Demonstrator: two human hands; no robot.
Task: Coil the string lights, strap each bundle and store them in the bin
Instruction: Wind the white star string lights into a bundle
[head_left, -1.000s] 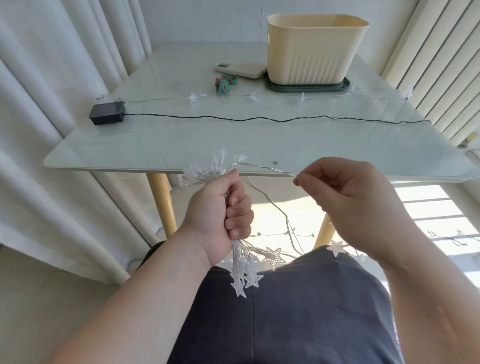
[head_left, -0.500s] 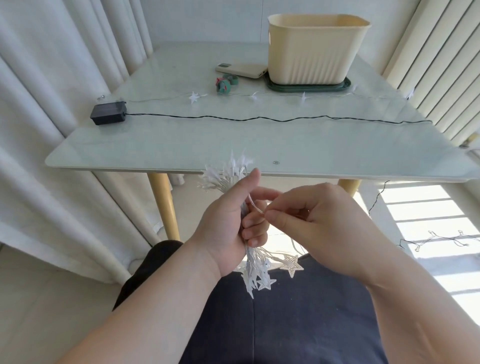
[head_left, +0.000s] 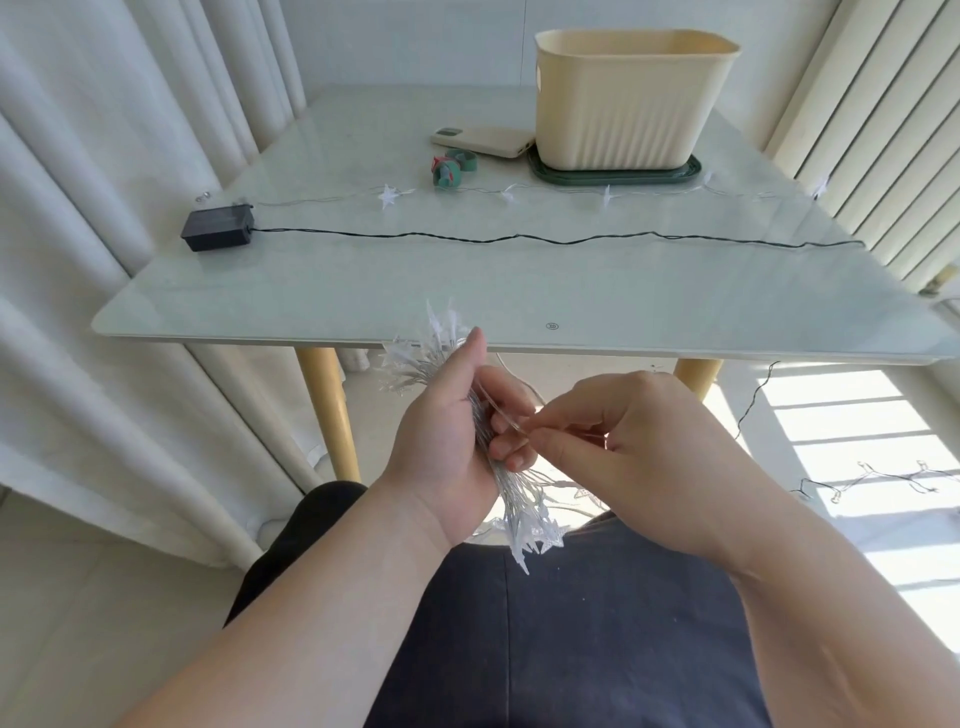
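1. Coiling looks about midway. The left hand (head_left: 441, 452) clenches a star-light bundle (head_left: 527, 535) just off the table's near edge, above the lap. Stars poke out above and below the fist.
2. The right hand (head_left: 644, 457) pinches the clear wire (head_left: 498, 410) between thumb and forefinger, right against the left fingers, apparently laying in another loop.
3. Uncoiled length is left: a clear star string (head_left: 387, 196) lies across the far half of the table (head_left: 311, 291) toward its right edge.
4. A second string, the dark wire (head_left: 519, 240) from the black battery box (head_left: 218, 235) near the left edge, lies stretched out, uncoiled.
5. No strap is on the bundle yet. The green straps (head_left: 452, 169) sit toward the far edge, beside a phone (head_left: 483, 140).
6. The cream bin (head_left: 634, 104) stands at the far edge on a green lid (head_left: 613, 176). Its inside is out of view, so I cannot tell whether anything is stored.
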